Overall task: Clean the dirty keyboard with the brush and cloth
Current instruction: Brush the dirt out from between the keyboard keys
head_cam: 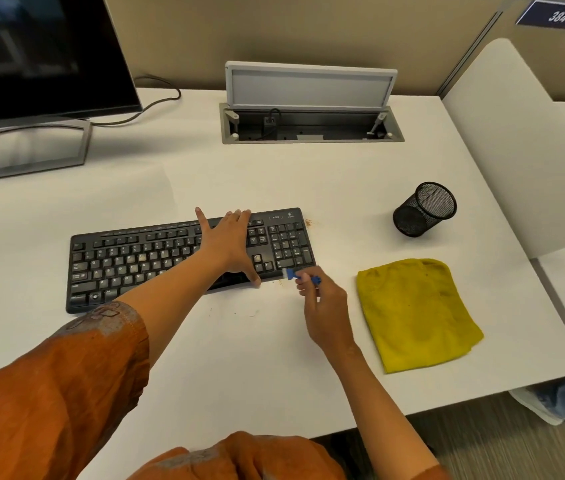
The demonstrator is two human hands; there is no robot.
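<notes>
Seen from the head camera, one black keyboard [184, 258], one small blue brush [300, 274], one yellow cloth [416, 313], one black mesh cup [425, 209], one monitor [38, 53] and two hands are counted on a white desk [239, 358].

The keyboard lies flat in the middle of the desk, its long side roughly parallel to the near edge. Pale dust is seen on several of its letter keys. The left hand [229, 244] is laid across the keyboard right of its middle, spread flat with the fingers apart, the fingertips at the far edge and the thumb at the near edge; the keys beneath it are hidden. An orange sleeve [56, 386] covers the upper part of that arm.

The brush is pinched in the closed fingers of the right hand [322, 306], its pale bristles touching the near right corner of the keyboard. Brown crumbs [308, 222] are scattered on the desk just beside the far right corner of the keyboard, and a few specks lie near its front edge.

The cloth, soft and folded into a rough square, lies flat toward the right edge of the desk, apart from the keyboard. The round mesh cup stands behind it. An open grey cable box [309, 109] is set into the desk at the far edge, and the monitor on its grey stand fills the far left corner.
</notes>
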